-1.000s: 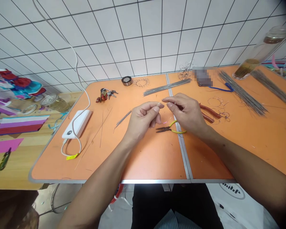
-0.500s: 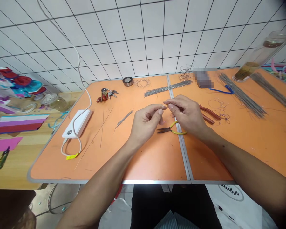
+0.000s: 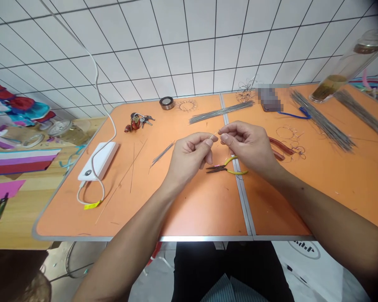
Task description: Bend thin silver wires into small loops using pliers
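Note:
Above the middle of the orange table, a short thin wire (image 3: 213, 136) shows between my hands. My left hand (image 3: 190, 157) pinches it between thumb and index finger. My right hand (image 3: 248, 144) is closed in a pinch at the wire's other end; its fingertips partly hide the contact. Just below the hands lie long-nose pliers (image 3: 220, 168) with yellow handles, their jaws pointing left. Red-handled pliers (image 3: 282, 147) rest partly behind my right hand. Left of my left hand is a small bundle of short wires (image 3: 162, 154).
A long wire bundle (image 3: 222, 112) lies behind the hands, and a thicker one (image 3: 323, 121) at right near a phone (image 3: 269, 100) and a glass bottle (image 3: 330, 86). Tape (image 3: 166, 103), keys (image 3: 140, 121) and a cabled white power bank (image 3: 98, 161) are on the left.
My hands have drawn slightly apart, with the fingertips no longer touching and more gap around the wire. The camera view has shifted a little.

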Demonstrator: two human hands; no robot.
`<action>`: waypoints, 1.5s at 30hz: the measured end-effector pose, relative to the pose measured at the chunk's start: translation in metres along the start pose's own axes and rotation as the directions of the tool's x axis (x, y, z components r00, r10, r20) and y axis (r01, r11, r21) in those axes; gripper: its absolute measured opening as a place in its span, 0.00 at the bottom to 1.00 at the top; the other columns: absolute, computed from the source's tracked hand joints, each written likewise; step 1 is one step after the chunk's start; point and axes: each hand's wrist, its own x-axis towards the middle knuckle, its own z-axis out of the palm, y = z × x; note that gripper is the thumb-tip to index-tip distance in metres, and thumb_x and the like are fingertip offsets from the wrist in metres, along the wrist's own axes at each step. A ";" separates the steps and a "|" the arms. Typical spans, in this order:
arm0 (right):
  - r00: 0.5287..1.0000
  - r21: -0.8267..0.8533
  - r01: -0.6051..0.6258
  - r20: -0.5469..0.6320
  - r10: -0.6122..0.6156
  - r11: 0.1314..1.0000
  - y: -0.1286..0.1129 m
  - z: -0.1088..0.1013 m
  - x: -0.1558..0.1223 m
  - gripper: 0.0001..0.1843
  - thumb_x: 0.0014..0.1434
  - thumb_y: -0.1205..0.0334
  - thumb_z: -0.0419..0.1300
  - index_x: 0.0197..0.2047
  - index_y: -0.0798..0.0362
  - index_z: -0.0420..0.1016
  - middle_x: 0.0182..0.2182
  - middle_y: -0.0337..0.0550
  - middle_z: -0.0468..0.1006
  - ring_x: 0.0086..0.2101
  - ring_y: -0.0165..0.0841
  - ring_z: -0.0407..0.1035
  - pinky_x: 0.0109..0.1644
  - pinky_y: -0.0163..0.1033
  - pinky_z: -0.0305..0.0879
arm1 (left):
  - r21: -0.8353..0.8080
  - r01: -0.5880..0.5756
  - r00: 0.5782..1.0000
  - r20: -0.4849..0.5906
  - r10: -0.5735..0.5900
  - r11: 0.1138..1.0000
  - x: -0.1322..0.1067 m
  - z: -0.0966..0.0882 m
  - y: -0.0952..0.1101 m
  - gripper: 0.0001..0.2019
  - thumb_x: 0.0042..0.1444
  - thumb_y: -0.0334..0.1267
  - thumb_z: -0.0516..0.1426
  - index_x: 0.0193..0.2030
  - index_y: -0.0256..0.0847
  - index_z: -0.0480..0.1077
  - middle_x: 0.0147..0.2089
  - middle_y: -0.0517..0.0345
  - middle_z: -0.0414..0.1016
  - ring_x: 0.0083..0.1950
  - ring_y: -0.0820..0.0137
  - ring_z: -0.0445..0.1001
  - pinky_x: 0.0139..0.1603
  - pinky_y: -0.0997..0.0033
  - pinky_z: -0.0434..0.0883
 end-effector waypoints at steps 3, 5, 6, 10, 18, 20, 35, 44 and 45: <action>1.000 0.015 -0.018 0.000 0.018 1.000 -0.004 0.001 0.000 0.06 0.63 0.59 0.69 0.40 0.52 0.85 0.31 0.41 0.83 0.28 0.31 0.72 0.31 0.39 0.68 | -0.022 0.022 1.000 0.011 -0.022 1.000 0.001 -0.001 -0.001 0.12 0.66 0.46 0.66 0.45 0.39 0.84 0.21 0.62 0.74 0.19 0.77 0.62 0.21 0.76 0.59; 1.000 0.012 -0.020 0.003 0.020 1.000 -0.006 0.001 -0.001 0.05 0.63 0.60 0.69 0.39 0.52 0.84 0.31 0.41 0.83 0.28 0.31 0.72 0.31 0.39 0.68 | -0.030 0.034 0.999 0.009 -0.034 0.999 0.001 0.000 -0.002 0.12 0.65 0.46 0.66 0.44 0.39 0.84 0.21 0.62 0.74 0.19 0.77 0.61 0.21 0.76 0.58; 1.000 0.008 -0.022 0.003 0.022 1.000 -0.007 0.001 -0.001 0.05 0.63 0.60 0.69 0.39 0.52 0.84 0.31 0.41 0.83 0.28 0.31 0.72 0.31 0.39 0.68 | -0.034 0.039 0.999 0.008 -0.038 0.999 0.002 0.000 -0.002 0.11 0.65 0.46 0.66 0.44 0.39 0.84 0.20 0.63 0.73 0.19 0.77 0.61 0.20 0.76 0.57; 1.000 -0.024 -0.031 0.003 0.031 0.999 -0.007 0.002 -0.003 0.05 0.63 0.60 0.69 0.38 0.52 0.85 0.31 0.42 0.84 0.28 0.31 0.72 0.31 0.38 0.68 | -0.050 0.057 0.998 -0.002 -0.057 0.997 0.002 0.001 -0.002 0.11 0.63 0.45 0.67 0.41 0.39 0.84 0.20 0.63 0.72 0.19 0.77 0.60 0.20 0.75 0.55; 1.000 -0.067 -0.006 0.013 0.007 0.998 -0.004 0.003 -0.003 0.05 0.63 0.60 0.69 0.38 0.52 0.84 0.31 0.43 0.85 0.30 0.34 0.75 0.31 0.39 0.69 | -0.041 0.073 0.997 -0.013 -0.074 0.996 0.003 0.002 -0.002 0.11 0.61 0.46 0.67 0.40 0.40 0.83 0.19 0.62 0.72 0.19 0.77 0.60 0.20 0.74 0.54; 1.000 -0.078 -0.004 0.014 0.005 0.997 -0.003 0.003 -0.002 0.05 0.63 0.60 0.69 0.38 0.52 0.85 0.31 0.43 0.85 0.29 0.33 0.74 0.31 0.39 0.68 | -0.039 0.074 0.997 -0.014 -0.074 0.997 0.003 0.002 -0.003 0.11 0.61 0.47 0.67 0.40 0.40 0.83 0.19 0.62 0.72 0.19 0.77 0.60 0.20 0.73 0.54; 0.999 -0.118 0.025 0.027 -0.022 0.993 -0.001 0.003 -0.003 0.06 0.64 0.61 0.68 0.37 0.52 0.85 0.30 0.42 0.83 0.28 0.32 0.71 0.29 0.38 0.64 | -0.048 0.087 0.996 -0.011 -0.088 0.995 0.003 0.002 -0.005 0.10 0.63 0.44 0.66 0.40 0.39 0.83 0.19 0.62 0.72 0.19 0.77 0.60 0.21 0.74 0.55; 0.996 -0.199 0.086 0.034 -0.081 0.976 0.001 0.002 -0.004 0.07 0.66 0.60 0.67 0.37 0.51 0.85 0.28 0.40 0.81 0.27 0.31 0.69 0.30 0.39 0.63 | -0.042 0.110 0.993 -0.026 -0.111 0.993 0.003 0.002 -0.005 0.09 0.62 0.43 0.65 0.40 0.40 0.83 0.19 0.62 0.72 0.18 0.77 0.60 0.20 0.74 0.54; 0.995 -0.217 0.094 0.036 -0.088 0.972 0.002 0.002 -0.005 0.07 0.66 0.61 0.67 0.37 0.50 0.85 0.27 0.39 0.80 0.27 0.31 0.68 0.30 0.39 0.62 | -0.044 0.117 0.993 -0.030 -0.118 0.992 0.003 0.003 -0.005 0.09 0.62 0.43 0.66 0.41 0.40 0.83 0.19 0.62 0.72 0.18 0.77 0.60 0.20 0.74 0.54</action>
